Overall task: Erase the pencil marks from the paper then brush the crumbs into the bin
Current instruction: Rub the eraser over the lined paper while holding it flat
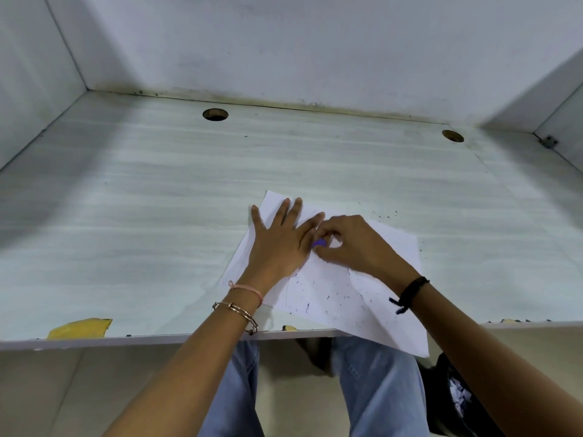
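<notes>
A white sheet of paper [334, 291] lies tilted on the desk, its near corner hanging over the front edge. My left hand [279, 241] presses flat on the sheet's left part, fingers spread. My right hand [353, 244] pinches a small purple eraser [319, 243] against the paper, right beside my left fingers. Dark eraser crumbs [328, 298] are scattered over the lower half of the sheet, and a few lie on the desk past its far right edge. A faint pencil line runs down near my left wrist. A dark bin [454, 395] with crumpled paper stands on the floor at my right.
The pale desk [157, 216] is boxed in by white partition walls at the back and both sides. Two round cable holes [215, 114] sit near the back edge. Yellow tape [80, 328] sticks to the front edge at left. My knees in blue jeans are under the desk.
</notes>
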`<action>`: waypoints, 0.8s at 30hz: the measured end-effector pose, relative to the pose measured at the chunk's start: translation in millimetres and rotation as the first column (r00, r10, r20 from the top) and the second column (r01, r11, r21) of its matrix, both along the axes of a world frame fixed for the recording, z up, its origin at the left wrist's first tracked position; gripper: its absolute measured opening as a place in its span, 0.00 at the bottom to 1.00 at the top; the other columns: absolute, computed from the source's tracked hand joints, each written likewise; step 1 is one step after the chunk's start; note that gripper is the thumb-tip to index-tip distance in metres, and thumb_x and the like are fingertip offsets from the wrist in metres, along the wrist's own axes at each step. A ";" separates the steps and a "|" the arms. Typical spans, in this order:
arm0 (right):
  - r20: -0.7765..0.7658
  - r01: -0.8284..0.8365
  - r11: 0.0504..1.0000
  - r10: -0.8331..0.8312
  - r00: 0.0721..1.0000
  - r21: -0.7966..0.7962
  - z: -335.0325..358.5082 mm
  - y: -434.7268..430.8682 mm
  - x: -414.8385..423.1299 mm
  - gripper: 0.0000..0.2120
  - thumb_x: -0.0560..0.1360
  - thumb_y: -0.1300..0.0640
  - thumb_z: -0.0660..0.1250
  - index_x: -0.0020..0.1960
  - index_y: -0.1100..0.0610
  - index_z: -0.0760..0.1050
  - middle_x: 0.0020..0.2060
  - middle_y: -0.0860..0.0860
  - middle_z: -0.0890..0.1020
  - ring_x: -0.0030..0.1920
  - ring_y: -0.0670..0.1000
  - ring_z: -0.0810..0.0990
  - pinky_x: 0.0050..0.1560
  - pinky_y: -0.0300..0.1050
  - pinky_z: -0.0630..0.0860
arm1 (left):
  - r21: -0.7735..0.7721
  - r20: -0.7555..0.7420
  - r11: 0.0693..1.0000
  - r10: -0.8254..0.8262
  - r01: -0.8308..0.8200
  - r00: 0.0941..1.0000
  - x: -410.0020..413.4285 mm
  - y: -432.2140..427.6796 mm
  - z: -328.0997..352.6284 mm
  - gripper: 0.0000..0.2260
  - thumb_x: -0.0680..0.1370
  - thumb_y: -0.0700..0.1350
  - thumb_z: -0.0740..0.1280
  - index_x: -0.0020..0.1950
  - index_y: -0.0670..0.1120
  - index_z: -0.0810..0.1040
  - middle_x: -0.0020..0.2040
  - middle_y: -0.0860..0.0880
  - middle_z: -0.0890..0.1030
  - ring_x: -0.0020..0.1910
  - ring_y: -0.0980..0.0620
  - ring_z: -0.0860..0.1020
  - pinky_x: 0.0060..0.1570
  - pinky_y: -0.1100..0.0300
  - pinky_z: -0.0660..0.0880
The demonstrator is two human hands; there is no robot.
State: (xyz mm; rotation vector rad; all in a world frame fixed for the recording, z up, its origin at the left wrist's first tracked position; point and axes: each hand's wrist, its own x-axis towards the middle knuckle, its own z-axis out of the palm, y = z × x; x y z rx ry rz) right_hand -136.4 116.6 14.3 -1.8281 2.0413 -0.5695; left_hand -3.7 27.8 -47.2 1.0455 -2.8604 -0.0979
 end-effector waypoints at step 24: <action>-0.014 0.001 0.997 -0.002 1.000 -0.073 2.6 -11.2 -10.2 0.03 0.70 0.59 0.72 0.43 0.56 0.82 0.35 0.43 0.79 0.36 0.39 0.75 0.39 0.31 0.69 | -0.002 -0.027 1.000 0.000 0.000 1.000 0.8 -2.8 -3.1 0.24 0.81 0.57 0.38 0.79 0.59 0.48 0.80 0.51 0.46 0.79 0.48 0.45 0.68 0.27 0.45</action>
